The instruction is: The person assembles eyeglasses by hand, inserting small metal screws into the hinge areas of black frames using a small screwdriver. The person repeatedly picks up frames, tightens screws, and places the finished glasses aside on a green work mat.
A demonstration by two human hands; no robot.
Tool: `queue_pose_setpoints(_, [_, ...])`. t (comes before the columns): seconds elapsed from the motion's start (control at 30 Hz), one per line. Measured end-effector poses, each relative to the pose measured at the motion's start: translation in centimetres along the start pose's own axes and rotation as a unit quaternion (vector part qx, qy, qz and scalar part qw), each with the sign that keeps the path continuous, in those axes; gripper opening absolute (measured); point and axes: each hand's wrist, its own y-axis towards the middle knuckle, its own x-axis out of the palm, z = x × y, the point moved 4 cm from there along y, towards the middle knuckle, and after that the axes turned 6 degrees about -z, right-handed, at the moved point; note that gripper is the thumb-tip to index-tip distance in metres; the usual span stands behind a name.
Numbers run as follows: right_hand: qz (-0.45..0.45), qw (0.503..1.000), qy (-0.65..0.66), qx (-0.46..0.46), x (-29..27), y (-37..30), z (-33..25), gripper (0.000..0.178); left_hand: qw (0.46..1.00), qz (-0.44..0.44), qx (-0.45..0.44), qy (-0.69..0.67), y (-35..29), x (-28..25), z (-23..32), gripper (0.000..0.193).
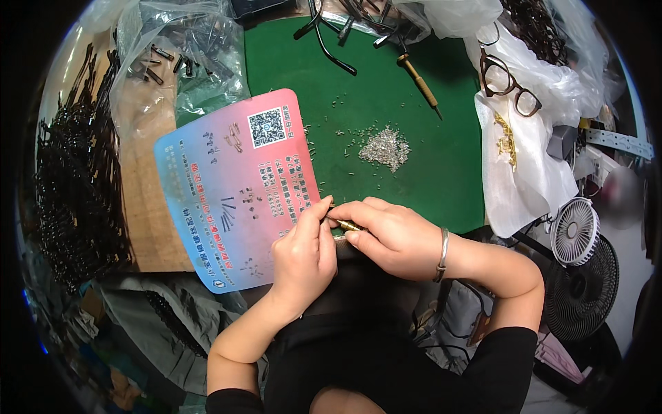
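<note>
My right hand [400, 241], a metal bangle on its wrist, grips a small brass-coloured screwdriver [352, 225] between thumb and fingers. Its tip points left toward my left hand [305, 257]. There the thumb and forefinger pinch a small dark piece [330, 210], mostly hidden by the fingers, and the two hands meet over the near edge of the green mat [420, 183]. Beyond them lies a loose pile of tiny silver screws [386, 148]. Under and beside my left hand is a pink and blue printed mat [200, 165].
Bundles of dark eyeglass temples [76, 186] cover the far left. Clear plastic bags [207, 72] lie behind. Another brass-handled screwdriver [418, 83] rests on the green mat. At right are brown glasses [510, 86], gold-coloured small parts [505, 141] on white plastic, and a white fan [575, 231].
</note>
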Motion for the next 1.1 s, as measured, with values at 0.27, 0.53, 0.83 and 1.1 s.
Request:
queue_pose_setpoints(0.27, [-0.016,1.000,-0.005,0.019,0.2,0.6,-0.1,0.029,1.000,-0.009,0.010,-0.008,0.2,0.0,-0.2,0.026])
queue_pose_setpoints(0.53, [0.031,0.988,-0.150,0.010,0.3,-0.7,-1.5,0.031,0.999,-0.033,0.000,0.007,0.4,-0.4,0.3,0.023])
queue_pose_setpoints(0.83, [0.162,0.969,-0.176,-0.066,-0.5,-1.9,1.6,0.032,0.959,0.116,0.189,0.176,15.2,-2.5,1.4,0.022])
queue_pose_setpoints(1.1, [0.149,0.974,-0.133,-0.110,-2.1,-2.9,2.7,0.032,0.940,0.100,0.009,0.327,23.0,-0.4,-0.4,0.027])
